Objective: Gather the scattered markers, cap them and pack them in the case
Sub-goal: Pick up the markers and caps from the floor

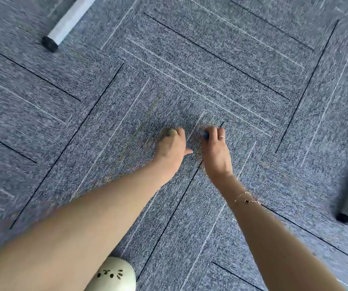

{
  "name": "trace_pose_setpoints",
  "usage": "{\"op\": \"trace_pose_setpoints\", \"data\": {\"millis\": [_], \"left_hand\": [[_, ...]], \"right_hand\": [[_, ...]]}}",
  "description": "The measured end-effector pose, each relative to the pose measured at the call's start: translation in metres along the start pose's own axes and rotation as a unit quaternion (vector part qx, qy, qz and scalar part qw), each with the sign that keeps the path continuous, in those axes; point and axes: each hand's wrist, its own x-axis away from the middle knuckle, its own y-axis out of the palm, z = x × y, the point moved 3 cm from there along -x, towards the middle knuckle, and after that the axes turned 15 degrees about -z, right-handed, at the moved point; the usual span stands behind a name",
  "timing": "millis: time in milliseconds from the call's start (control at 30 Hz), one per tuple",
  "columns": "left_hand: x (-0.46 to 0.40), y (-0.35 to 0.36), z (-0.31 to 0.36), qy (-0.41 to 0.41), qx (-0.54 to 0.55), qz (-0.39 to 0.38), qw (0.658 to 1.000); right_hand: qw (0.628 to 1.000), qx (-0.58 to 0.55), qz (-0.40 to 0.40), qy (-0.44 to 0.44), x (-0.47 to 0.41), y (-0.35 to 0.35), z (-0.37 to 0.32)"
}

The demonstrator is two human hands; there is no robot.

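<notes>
Both my arms reach down to the grey carpet. My right hand (216, 150) has its fingers curled down around a small blue object (205, 135), probably a marker or a cap; only a bit of it shows past the fingers. My left hand (172, 149) is beside it, fingers curled under and thumb sticking out to the right; whether it holds anything is hidden. The frame is blurred. No case and no other marker is in view.
A white table leg with a black foot (50, 44) stands at the upper left, another (346, 218) at the right edge. A cream slipper toe with a cat face (114, 274) shows at the bottom. Grey striped carpet tiles cover the floor.
</notes>
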Motion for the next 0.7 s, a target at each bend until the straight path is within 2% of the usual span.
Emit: {"op": "trace_pose_setpoints", "data": {"millis": [167, 567, 700], "left_hand": [[0.004, 0.022, -0.002, 0.05, 0.048, 0.003, 0.998], [0.029, 0.026, -0.026, 0.039, -0.077, -0.062, 0.994], [0.046, 0.031, -0.057, -0.007, -0.073, -0.077, 0.994]], "right_hand": [[0.998, -0.016, -0.027, 0.059, 0.007, 0.008, 0.002], [0.996, 0.016, -0.061, 0.06, 0.025, 0.02, -0.008], [0.994, -0.005, -0.069, 0.084, 0.041, 0.027, -0.019]]}}
